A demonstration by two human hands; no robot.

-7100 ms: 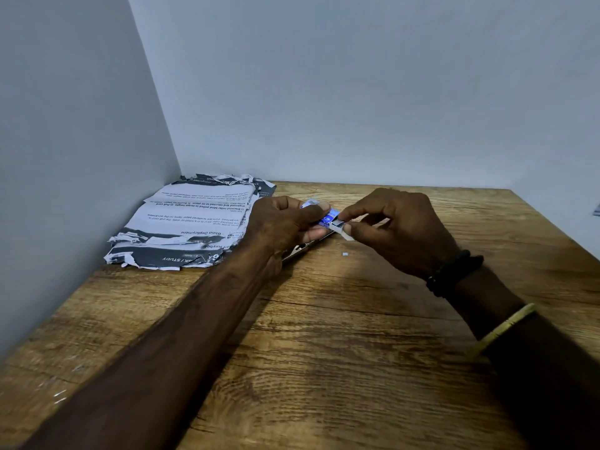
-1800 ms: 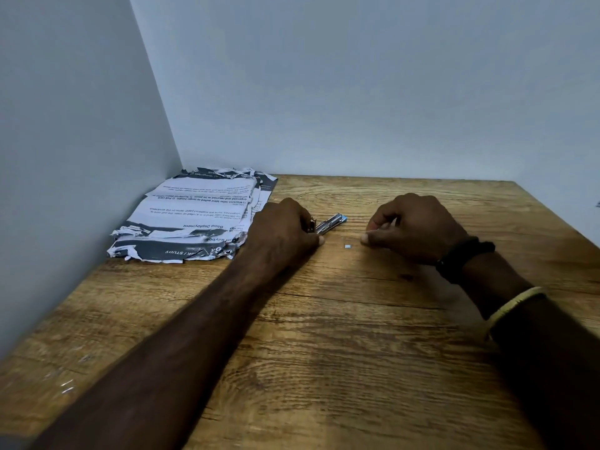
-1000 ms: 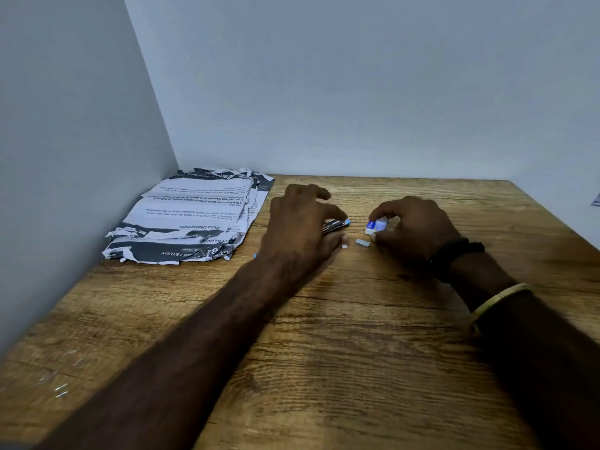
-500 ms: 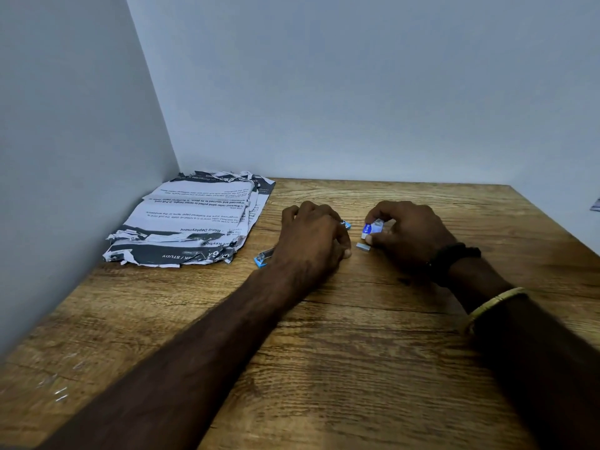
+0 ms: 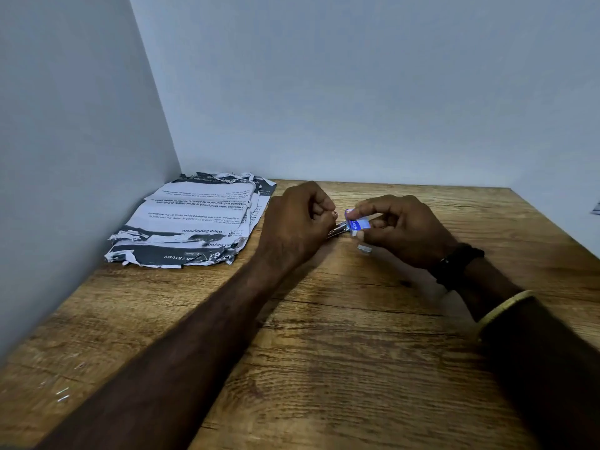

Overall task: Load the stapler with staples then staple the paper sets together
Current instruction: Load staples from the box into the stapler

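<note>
Stapler (image 5: 337, 229) lies on the table (image 5: 324, 368). Our left hand (image 5: 297, 227) curls round it, likely to steady it. Right hand (image 5: 406, 228) pinches the staple box (image 5: 357, 224) at its tip for feeding. Paper stack (image 5: 191, 222) is parked by the wall.

Stapler (image 5: 337, 229) gripped in left hand (image 5: 298, 222), metal end left showing toward right hand (image 5: 402, 228). Blue-white box (image 5: 357, 224) pinched in right hand, just beside stapler tip. Staple strip (image 5: 364, 249) laid on worktop (image 5: 324, 352) near box. Torn papers (image 5: 194, 222) stacked in left corner.
</note>
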